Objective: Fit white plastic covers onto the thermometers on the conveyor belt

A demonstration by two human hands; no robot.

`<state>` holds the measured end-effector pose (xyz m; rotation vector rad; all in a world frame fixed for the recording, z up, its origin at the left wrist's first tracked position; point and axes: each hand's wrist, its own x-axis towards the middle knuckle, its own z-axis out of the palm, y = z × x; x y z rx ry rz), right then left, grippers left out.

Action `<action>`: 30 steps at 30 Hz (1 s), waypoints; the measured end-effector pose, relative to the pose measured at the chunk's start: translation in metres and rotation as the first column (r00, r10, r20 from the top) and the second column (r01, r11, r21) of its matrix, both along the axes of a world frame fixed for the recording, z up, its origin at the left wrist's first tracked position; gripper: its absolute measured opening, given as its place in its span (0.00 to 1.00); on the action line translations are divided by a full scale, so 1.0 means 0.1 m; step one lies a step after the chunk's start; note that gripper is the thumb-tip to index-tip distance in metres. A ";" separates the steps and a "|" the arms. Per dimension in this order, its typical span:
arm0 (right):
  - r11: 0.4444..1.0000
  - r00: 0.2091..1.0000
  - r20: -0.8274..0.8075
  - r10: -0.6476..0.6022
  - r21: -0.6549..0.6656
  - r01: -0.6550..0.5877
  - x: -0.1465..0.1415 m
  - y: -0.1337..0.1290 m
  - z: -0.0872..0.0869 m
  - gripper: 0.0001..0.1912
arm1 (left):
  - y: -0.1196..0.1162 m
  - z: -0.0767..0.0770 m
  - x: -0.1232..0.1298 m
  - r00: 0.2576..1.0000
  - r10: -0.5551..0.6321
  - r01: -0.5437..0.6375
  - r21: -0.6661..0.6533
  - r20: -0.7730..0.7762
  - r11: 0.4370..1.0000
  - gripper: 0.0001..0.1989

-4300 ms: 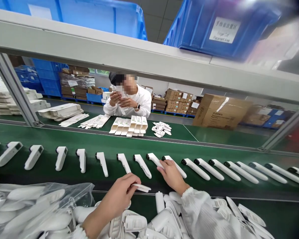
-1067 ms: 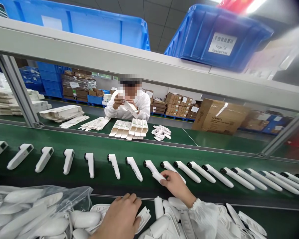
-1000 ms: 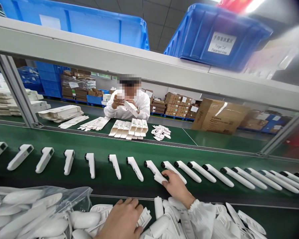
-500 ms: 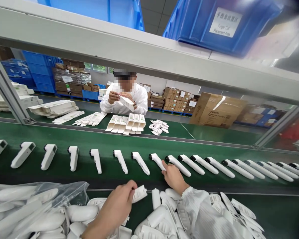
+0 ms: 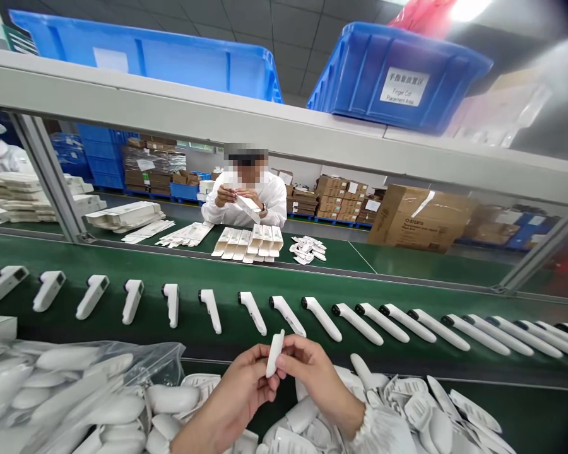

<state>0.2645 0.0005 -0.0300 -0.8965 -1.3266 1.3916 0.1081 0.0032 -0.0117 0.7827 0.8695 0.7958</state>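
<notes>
A small white plastic cover [image 5: 275,354] stands nearly upright, held between the fingertips of both hands above the near edge of the belt. My left hand [image 5: 246,381] grips it from the left, with the lower fingers curled beneath. On the other side, my right hand [image 5: 319,372] pinches it between thumb and fingers. Just beyond, white gun-shaped thermometers with dark tips lie in a row on the green belt; the closest one [image 5: 288,316] is right behind the cover. Loose white covers [image 5: 303,413] are heaped under my hands.
A clear plastic bag of white covers [image 5: 89,384] lies at the left. Across the belt, a person in white [image 5: 246,195] holds a box near standing open cartons [image 5: 248,243]. Overhead, a shelf beam [image 5: 194,126] carries blue bins [image 5: 360,82]. A large cardboard box [image 5: 414,217] stands at the back right.
My right hand has left a thermometer on the belt and come to the cover in my left hand. The cover has turned from flat to upright. The view has tilted up and left.
</notes>
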 end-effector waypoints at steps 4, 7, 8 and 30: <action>0.988 0.987 -0.054 -0.150 -0.052 0.148 0.18 0.23 -0.05 0.19 | 0.00 -0.07 -0.16 0.890 -0.030 0.137 0.205 -0.456 0.969 0.10; 0.977 0.899 0.384 -0.211 0.091 0.190 0.58 0.50 -0.17 0.13 | 0.02 -0.10 -0.42 0.540 0.158 0.464 0.449 -0.827 0.763 0.13; 0.969 0.806 0.539 -0.246 0.144 0.199 0.70 0.57 -0.21 0.12 | 0.03 -0.10 -0.49 0.430 0.227 0.553 0.454 -0.874 0.699 0.15; 0.884 0.613 0.692 -0.381 0.466 0.024 0.46 0.35 -0.15 0.19 | 0.30 0.04 -0.95 0.368 0.265 0.437 0.418 -0.891 0.796 0.16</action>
